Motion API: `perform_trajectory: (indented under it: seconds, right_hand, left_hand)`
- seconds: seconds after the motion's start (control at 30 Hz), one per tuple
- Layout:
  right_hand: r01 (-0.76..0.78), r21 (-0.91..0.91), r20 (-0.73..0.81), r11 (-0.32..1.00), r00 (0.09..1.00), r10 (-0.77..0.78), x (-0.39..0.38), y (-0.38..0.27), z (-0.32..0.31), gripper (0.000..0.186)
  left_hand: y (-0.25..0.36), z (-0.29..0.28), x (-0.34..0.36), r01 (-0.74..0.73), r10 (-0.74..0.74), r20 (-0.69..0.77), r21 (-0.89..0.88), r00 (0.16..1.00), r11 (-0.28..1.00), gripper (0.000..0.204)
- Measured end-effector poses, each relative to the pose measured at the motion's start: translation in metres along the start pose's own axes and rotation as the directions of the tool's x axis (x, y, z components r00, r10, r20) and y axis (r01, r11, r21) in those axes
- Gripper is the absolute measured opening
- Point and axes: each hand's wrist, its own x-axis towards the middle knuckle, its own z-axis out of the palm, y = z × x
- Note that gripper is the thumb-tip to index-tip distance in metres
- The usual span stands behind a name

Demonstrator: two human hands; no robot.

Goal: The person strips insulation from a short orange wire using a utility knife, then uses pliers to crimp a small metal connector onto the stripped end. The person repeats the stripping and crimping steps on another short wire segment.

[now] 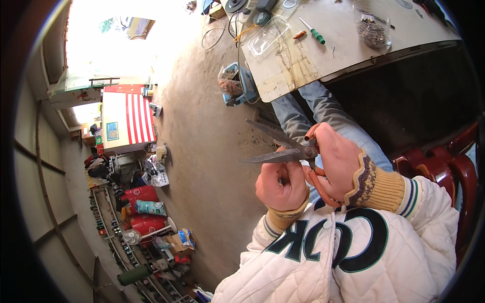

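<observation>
My right hand is wrapped round the orange-brown handles of a pair of scissors. The dark, worn blades stand apart and point to the left. Close against the lower blade is my left hand, its fingers curled into a pinch. What these fingers hold, if anything, is too small or hidden to make out. Both hands are above my lap, in front of my white quilted jacket with knitted cuffs.
Ahead stands a worn white table bearing a green-handled screwdriver, a clear plastic jar of small metal parts and a clear tray. A blue basket is beside the table. A dark red chair is at my right; cluttered shelves line the left.
</observation>
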Motion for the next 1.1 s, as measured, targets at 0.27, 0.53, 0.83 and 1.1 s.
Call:
perform_trajectory:
  seconds: [0.27, 0.53, 0.83, 1.1]
  right_hand:
    - [-0.01, -0.016, 0.0, 1.0, 1.0, 0.01, 0.001, -0.002, -0.004, 0.05]
    - [0.08, -0.069, -0.079, 0.994, 0.993, -0.085, 0.003, -0.001, -0.002, 0.049]
    - [0.073, -0.075, -0.046, 0.994, 0.996, -0.077, 0.001, 0.001, 0.0, 0.047]
    - [0.022, -0.097, -0.02, 0.995, 1.0, -0.024, 0.0, 0.001, 0.004, 0.045]
  left_hand:
    - [-0.003, 0.0, 0.0, -0.081, 0.08, 0.019, 0.063, 0.997, 0.995, 0.016]
    - [-0.006, -0.004, 0.001, -0.109, 0.106, 0.026, 0.145, 0.994, 0.983, 0.018]
    - [-0.009, -0.02, 0.011, -0.362, 0.302, 0.228, 0.303, 0.926, 0.882, 0.026]
    - [-0.01, -0.025, 0.013, -0.397, 0.317, 0.289, 0.284, 0.903, 0.873, 0.026]
